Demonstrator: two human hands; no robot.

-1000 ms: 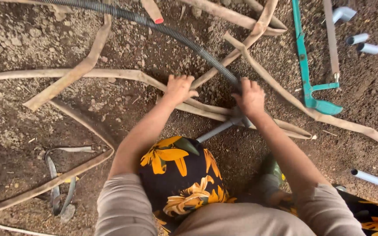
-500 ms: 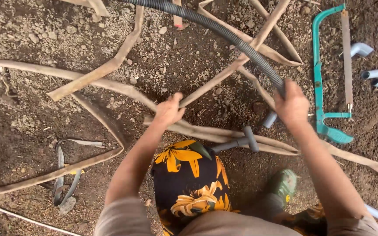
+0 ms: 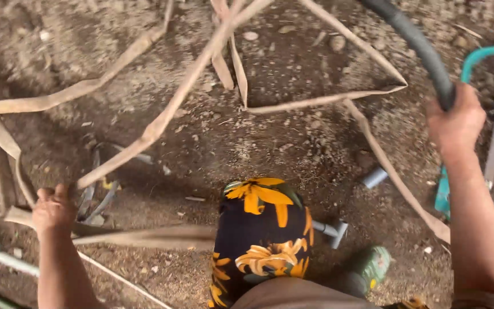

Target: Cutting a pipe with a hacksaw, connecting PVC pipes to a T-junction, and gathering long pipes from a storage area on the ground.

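The ground (image 3: 293, 137) was bare brown soil, crumbly and strewn with small stones and bits of dry litter; no walls or floor showed, only open earth seen from above. Taking the person's knee (image 3: 261, 240), clad in black cloth with yellow flowers, as the landmark at the lower middle: long flat tan straps (image 3: 161, 120) criss-crossed the soil above it, several meeting near the top edge and one folding into a sharp corner up and to the right of the knee.

Far left of the knee, the left hand (image 3: 52, 209) was closed around the flat strap, which ran from the fist toward the knee just above the ground and also rose diagonally away to the upper right. Far to the upper right of the knee, the right hand (image 3: 457, 123) was clenched on a thick black hose (image 3: 415, 43) that climbed to the top edge.

Just right of the knee a grey pipe fitting (image 3: 331, 230) lay on the soil, with a short grey pipe stub (image 3: 374, 177) above it and a green shoe (image 3: 373, 266) below it. A teal-framed saw (image 3: 475, 63) lay beyond the right hand, partly hidden by that wrist. A pair of metal shears (image 3: 101, 200) lay left of the knee, under the strap, near the left hand.
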